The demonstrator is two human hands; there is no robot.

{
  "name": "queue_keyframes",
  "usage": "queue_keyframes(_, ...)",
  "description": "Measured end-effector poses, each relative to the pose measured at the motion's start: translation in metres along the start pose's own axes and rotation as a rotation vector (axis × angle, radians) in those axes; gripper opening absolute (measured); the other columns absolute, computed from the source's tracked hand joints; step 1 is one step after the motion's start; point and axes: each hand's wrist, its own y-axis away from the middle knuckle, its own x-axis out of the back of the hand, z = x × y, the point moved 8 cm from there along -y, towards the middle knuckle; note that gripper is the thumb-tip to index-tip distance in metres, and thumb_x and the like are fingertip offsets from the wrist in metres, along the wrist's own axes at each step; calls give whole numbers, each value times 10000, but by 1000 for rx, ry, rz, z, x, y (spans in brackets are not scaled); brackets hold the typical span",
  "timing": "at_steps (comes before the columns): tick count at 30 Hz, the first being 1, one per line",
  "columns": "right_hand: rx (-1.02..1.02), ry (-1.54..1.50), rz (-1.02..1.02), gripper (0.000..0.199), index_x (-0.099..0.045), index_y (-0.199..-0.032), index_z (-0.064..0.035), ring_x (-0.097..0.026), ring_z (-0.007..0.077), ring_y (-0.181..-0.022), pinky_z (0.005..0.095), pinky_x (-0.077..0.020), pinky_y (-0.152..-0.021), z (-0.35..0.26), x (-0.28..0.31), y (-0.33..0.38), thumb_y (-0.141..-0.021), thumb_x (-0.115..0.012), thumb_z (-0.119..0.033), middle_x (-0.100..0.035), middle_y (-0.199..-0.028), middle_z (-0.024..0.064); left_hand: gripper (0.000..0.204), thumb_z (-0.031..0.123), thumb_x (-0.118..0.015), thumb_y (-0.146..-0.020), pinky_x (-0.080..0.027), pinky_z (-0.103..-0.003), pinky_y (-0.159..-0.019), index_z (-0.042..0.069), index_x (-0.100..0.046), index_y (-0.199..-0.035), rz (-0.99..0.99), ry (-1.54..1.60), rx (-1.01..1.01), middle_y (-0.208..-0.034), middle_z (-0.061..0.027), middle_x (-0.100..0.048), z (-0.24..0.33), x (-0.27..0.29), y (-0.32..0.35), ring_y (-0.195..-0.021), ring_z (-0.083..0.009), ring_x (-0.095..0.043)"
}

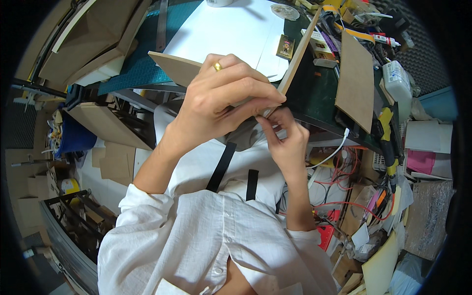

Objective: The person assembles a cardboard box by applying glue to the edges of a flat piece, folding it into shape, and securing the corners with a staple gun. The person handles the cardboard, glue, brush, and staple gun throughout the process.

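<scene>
My left hand [221, 101], with a gold ring on one finger, grips a thin brown board assembly [179, 69] held up in front of my chest. A second board panel [301, 49] meets the first at a corner right by my fingertips. My right hand [285, 137] comes up from below and pinches the lower corner of that joint, its fingers touching the board edge next to my left fingers. Both hands sit close together over the near edge of a dark green cutting mat [314, 93].
A white sheet [231, 32] lies on the desk beyond the boards. A loose brown panel [356, 78], glue bottles [396, 81], tape and small tools crowd the right side. Wooden shelving [105, 120] stands at left; red and white cables [344, 172] hang below the desk at right.
</scene>
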Motion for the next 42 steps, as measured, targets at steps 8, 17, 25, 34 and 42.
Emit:
queue_keyframes(8,-270,-688,239,244,-561,-1015,21,-695,164,-847,245,-542,-751,29,-22,31,-820,-696,80,-693,-922,107,270,47,-804,-629,-367,-275,-726,103,-740,-885,-26,-15,-24,-812,-10,-675,2,-1,-1,-759,-134,-599)
queue_keyframes(17,-274,-642,345,172,-580,-974,47,-701,190,-855,238,-549,-733,31,-31,42,-838,-677,86,-687,-952,159,262,52,-803,-641,-366,-277,-731,97,-742,-892,-5,-34,-43,-824,-13,-680,2,0,-1,-765,-134,-602)
queue_keyframes(25,-267,-553,346,142,-571,-952,69,-672,182,-831,298,-570,-786,22,-29,52,-844,-652,112,-649,-948,134,251,122,-794,-671,-365,-262,-723,128,-732,-915,-31,-20,-38,-837,21,-667,13,6,3,-752,-117,-597)
queue_keyframes(34,-182,-671,322,144,-586,-932,47,-645,154,-925,248,-524,-806,4,-47,28,-832,-650,129,-670,-1032,178,245,138,-808,-643,-366,-257,-740,138,-751,-881,24,-120,-88,-830,28,-688,23,49,2,-735,-125,-600)
queue_keyframes(42,-243,-825,276,85,-590,-909,46,-699,194,-853,253,-561,-733,-7,-114,15,-862,-659,64,-683,-963,145,201,59,-791,-668,-358,-288,-735,97,-730,-856,-42,-78,8,-815,-15,-680,-36,76,16,-753,-141,-598)
